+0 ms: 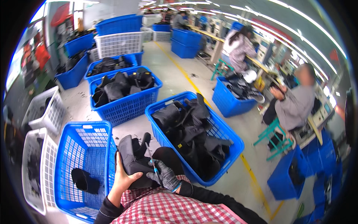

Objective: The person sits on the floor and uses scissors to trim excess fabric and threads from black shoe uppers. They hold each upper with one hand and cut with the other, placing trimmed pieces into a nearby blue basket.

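My bare left hand grips a black boot upper over my lap, its thumb lying across the lower part. A dark grey knitted glove covers my right hand, which is closed around a slim pen-like tool with a light blue section. The tool points up and away, right beside the boot upper; its exact kind is too small to make out. One black piece lies in the blue basket at my left. Black boot uppers fill another blue basket ahead to my right.
More blue baskets of black pieces stand farther ahead. White crates line the left side. A yellow line runs along the floor. To the right, a person sits on a green stool by a bench.
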A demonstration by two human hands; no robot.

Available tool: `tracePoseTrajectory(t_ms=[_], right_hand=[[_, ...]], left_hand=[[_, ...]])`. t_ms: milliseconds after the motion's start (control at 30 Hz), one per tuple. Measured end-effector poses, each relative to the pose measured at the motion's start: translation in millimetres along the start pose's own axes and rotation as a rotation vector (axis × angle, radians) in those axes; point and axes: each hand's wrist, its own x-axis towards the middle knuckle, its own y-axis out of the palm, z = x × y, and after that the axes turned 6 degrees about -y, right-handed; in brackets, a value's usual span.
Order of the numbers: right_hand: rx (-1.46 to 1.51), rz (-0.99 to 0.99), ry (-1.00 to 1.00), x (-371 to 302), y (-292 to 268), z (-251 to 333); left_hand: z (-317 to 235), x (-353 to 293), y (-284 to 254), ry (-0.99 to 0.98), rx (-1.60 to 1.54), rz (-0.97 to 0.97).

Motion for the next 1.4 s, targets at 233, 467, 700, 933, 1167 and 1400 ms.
tracePoseTrajectory(t_ms=[233, 467, 700, 933, 1167, 1400], right_hand=[[0.069, -0.137, -0.04, -4.1, 5.8, -4.7], [1.071, -0.295, 0.305, 8.2, -23.9, -23.5], [0.635, -0.358, 0.332, 19.4, -37.8, -27.5], [0.063, -0.268, 0.323, 26.8, -44.2, -15.5], [0.109, -0.221, 0.362, 36.6, -50.5, -10.5], [0.339, -0.354, 0.433, 31.3, -58.2, 6.5]], left_hand=[[-59.7, 7.8, -7.8, 0.049, -0.042, -0.007], [-151.7, 34.2, -62.9, 0.373, 0.947, 0.133], [-144.4, 56.2, -11.6, 0.711, 0.926, 0.569], [-85.7, 54.8, -5.3, 0.555, 0.918, 0.048], [-4.6, 42.0, -16.5, -0.044, 0.042, -0.027], [-32.2, 72.7, -12.0, 0.111, 0.009, -0.024]])
